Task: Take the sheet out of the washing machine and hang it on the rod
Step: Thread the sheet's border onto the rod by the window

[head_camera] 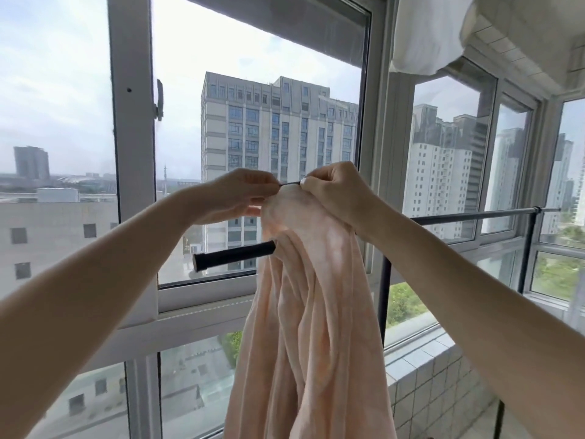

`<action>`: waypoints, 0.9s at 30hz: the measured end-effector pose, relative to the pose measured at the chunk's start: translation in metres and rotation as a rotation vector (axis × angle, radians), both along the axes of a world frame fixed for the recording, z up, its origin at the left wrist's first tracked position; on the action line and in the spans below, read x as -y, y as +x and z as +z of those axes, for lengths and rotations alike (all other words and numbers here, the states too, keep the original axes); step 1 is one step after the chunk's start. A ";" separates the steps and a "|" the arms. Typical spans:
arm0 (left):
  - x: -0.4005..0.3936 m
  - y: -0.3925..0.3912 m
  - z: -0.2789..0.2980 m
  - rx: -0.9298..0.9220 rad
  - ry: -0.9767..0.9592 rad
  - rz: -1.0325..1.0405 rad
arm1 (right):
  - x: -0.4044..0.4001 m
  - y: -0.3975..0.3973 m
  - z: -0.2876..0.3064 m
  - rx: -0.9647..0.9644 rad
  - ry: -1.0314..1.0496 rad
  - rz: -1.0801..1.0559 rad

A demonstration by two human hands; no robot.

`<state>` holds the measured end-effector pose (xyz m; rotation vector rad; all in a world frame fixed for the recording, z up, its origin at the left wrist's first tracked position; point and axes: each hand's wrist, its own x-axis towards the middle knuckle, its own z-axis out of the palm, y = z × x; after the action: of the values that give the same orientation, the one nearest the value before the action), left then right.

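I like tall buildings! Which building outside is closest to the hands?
The wide beige tower with dark windows, directly behind both hands; the white towers stand off right.

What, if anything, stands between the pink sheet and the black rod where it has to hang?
Nothing visible does. The sheet, pinched at its top edge by the left hand and right hand, already hangs right against the rod.

Soft matt peach cloth sheet [316, 296], smooth black metal rod [235, 255], glossy glass window [253, 90]

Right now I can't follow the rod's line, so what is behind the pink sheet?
The black rod passes behind the sheet and reappears on its right. The stretch between is covered. Both hands grip the sheet's top.
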<state>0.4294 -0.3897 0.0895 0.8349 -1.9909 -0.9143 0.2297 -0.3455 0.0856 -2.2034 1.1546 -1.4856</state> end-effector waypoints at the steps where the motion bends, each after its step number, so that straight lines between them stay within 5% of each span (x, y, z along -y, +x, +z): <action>1: -0.001 0.006 -0.001 0.001 -0.021 0.042 | -0.001 -0.001 -0.002 -0.040 0.044 0.020; 10: -0.021 0.059 -0.017 0.418 -0.087 0.198 | -0.021 0.013 -0.015 -0.367 0.344 0.153; 15: -0.028 0.065 -0.024 0.295 -0.188 0.245 | -0.031 0.029 -0.028 -0.323 0.384 0.251; 22: -0.030 0.085 -0.042 0.026 0.057 0.122 | -0.041 0.043 -0.057 -0.283 0.106 0.174; 27: -0.031 0.076 -0.051 0.146 -0.190 0.311 | -0.040 0.044 -0.062 -0.287 0.079 0.112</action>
<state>0.5055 -0.3582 0.0385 1.0878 -1.9612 -0.4905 0.2736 -0.3055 0.0235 -2.4384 1.1272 -1.0863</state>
